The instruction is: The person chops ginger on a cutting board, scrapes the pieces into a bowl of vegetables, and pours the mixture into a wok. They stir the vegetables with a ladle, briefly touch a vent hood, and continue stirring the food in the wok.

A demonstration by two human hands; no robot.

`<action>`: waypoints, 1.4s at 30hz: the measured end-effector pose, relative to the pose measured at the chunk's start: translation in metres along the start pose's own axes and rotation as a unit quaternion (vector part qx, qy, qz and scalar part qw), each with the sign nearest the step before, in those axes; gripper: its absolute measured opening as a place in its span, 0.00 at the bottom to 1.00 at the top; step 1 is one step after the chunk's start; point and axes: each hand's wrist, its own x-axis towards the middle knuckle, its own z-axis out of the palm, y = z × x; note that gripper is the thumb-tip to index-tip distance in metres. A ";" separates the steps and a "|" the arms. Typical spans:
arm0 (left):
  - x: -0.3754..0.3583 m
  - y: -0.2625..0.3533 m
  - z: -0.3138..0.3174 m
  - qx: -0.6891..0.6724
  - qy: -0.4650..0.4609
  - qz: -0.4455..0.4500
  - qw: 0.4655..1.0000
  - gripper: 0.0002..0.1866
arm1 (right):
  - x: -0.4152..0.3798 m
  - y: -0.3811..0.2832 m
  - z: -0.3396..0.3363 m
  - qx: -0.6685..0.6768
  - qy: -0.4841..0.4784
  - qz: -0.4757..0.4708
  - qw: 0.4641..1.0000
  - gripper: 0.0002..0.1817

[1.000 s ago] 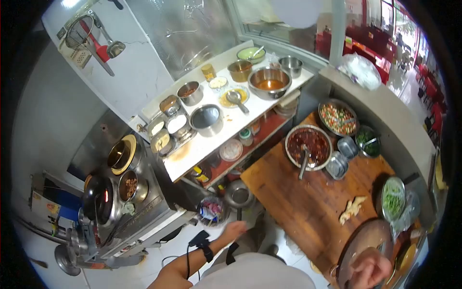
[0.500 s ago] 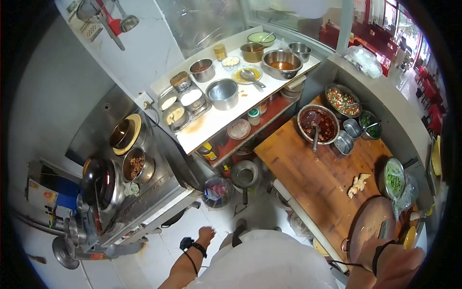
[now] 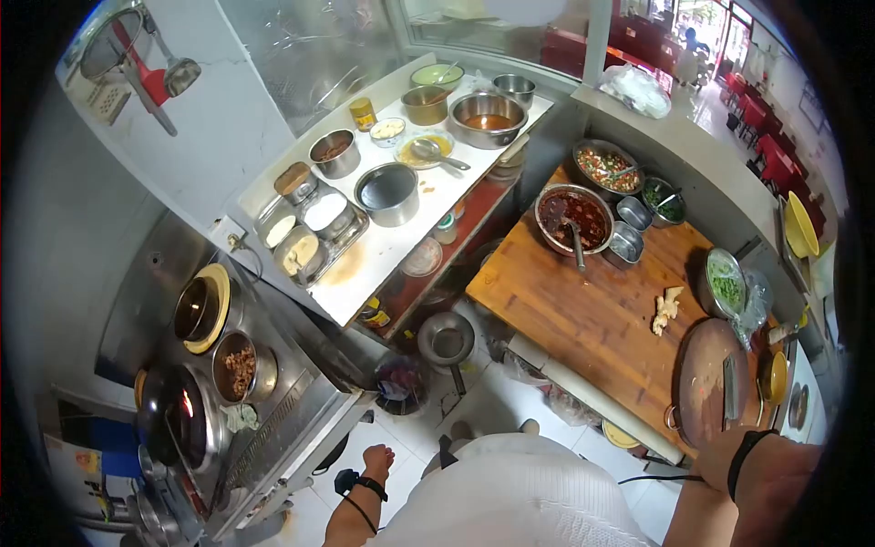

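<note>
while the cleaver (image 3: pixel 730 392) lies flat (steel blade), both hands' fingers stay unreadable.

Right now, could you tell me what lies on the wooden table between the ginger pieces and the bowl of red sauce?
In the head view, only bare wood of the wooden table lies between the ginger pieces and the bowl of red sauce.

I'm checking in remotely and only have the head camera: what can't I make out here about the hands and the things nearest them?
- Right hand: its fingers run into the dark lens edge, so any grip is unreadable.
- Left hand: small and low by the stove; whether it is open or shut is unclear.
- Cleaver on the round board: too small to show its edge.
- Ginger-like piece: too small to identify surely.
</note>
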 end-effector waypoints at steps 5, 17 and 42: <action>-0.002 0.021 0.034 0.045 -0.083 0.040 0.995 0.01 | 0.009 -0.012 -0.020 0.029 -0.109 0.002 0.994 0.16; 0.023 0.034 0.098 0.262 -0.272 0.069 0.923 0.06 | -0.090 -0.100 -0.067 -0.329 0.175 -0.013 0.928 0.05; -0.068 -0.015 0.108 0.348 -0.248 0.163 0.889 0.08 | -0.422 0.061 0.016 -0.194 -0.137 0.785 0.572 0.17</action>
